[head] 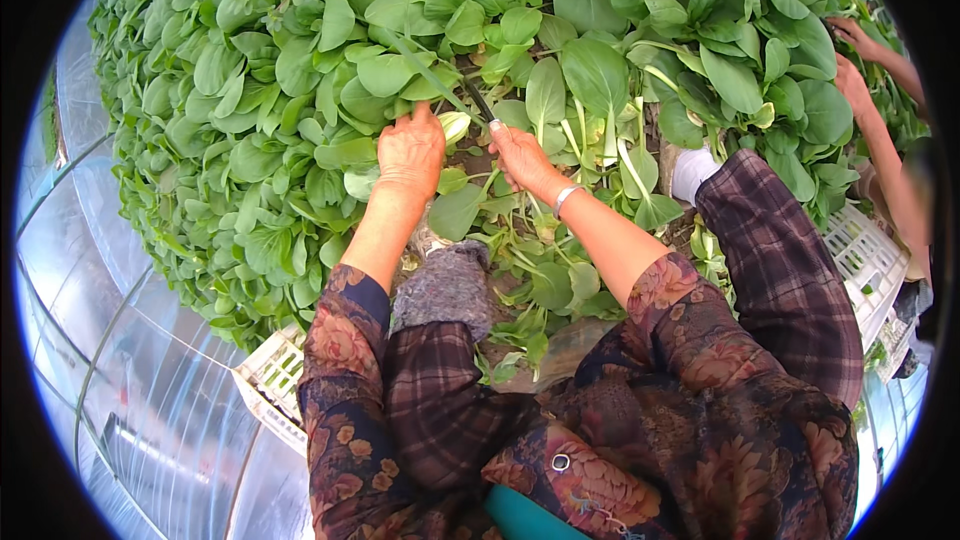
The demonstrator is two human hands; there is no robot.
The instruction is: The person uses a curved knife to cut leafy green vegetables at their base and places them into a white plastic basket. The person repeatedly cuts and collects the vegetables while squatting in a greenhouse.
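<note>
My left hand [411,146] is closed around a leafy green with spoon-shaped leaves, probably bok choy. Its pale base [454,127] shows beside the fingers, while its leaves merge with the dense plants behind. My right hand [523,159], with a metal bracelet [565,200] at the wrist, grips a narrow dark tool [478,100], probably a knife. That tool points up and left, close to the pale base; its tip is hard to make out among the foliage. A long grass blade [431,73] crosses just above it.
Loose leafy greens [630,165] lie on the soil to the right. White plastic crates stand at left [274,375] and right [866,270]. Another person's hands [853,82] reach into plants at far right. Clear plastic sheeting [150,390] on a frame borders the left.
</note>
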